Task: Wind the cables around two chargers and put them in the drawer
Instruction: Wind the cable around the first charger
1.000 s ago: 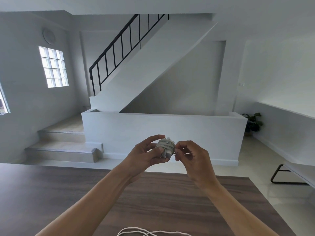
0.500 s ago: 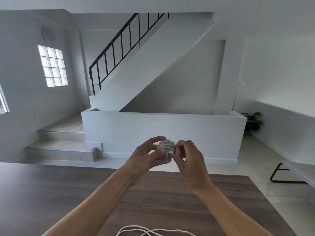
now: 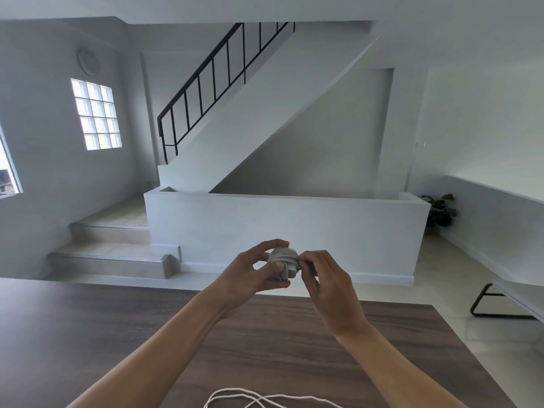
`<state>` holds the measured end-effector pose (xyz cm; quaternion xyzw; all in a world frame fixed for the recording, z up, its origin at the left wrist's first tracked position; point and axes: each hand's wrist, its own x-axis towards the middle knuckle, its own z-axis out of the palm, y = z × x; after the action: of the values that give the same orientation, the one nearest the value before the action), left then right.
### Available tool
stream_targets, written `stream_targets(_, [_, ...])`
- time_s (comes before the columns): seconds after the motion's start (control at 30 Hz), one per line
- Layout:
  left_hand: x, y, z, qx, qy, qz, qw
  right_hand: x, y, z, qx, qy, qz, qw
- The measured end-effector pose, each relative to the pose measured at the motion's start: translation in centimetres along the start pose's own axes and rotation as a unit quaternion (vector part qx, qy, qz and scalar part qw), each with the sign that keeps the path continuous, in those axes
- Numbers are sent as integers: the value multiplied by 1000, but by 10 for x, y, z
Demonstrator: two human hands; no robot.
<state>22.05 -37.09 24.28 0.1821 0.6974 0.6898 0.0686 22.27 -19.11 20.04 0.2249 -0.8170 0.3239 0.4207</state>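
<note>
Room: white-walled hall on my head-camera feed, with a staircase [image 3: 265, 113] and black railing at the back, a glass-block window [image 3: 95, 113] on the left and a potted plant [image 3: 440, 212] far right.
Table: dark wood-grain table [image 3: 88, 334] fills the lower part of my view; both forearms reach out over it.
Charger: white charger [image 3: 290, 271] is held in the air above the table's far edge, well off the surface, with most of its body hidden under coils.
Wound cable: pale wound cable [image 3: 282, 255] sits in tight turns around the charger.
Left hand: left hand [image 3: 250, 272] grips the charger, with the fingers curled over the top and the thumb underneath.
Right hand: right hand [image 3: 326, 287] pinches the wound cable at the bundle's right side; I cannot tell which strand.
Loose cable: white loose cable [image 3: 265, 400] lies in loops at the table's near edge, cut off by the frame.
</note>
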Motion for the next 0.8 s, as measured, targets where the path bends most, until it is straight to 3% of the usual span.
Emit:
stream_targets(0.37, [-1, 4, 5, 1, -15, 12, 1000, 5, -9, 0, -23, 32, 10, 999])
stream_targets(0.5, [-4, -1, 4, 12, -2, 22, 1000, 2, -4, 1, 0, -19, 32, 999])
stream_targets(0.6, [-2, -7, 3, -34, 15, 10, 999, 0, -8, -1, 81, -19, 95, 992])
stream_targets(0.7, [1, -11, 3, -56, 17, 4, 998, -1, -17, 0, 191, 12, 216, 957])
stream_targets(0.8, [1, -12, 4, -49, 14, 5, 999, -3, -19, 2, 248, 37, 268, 930])
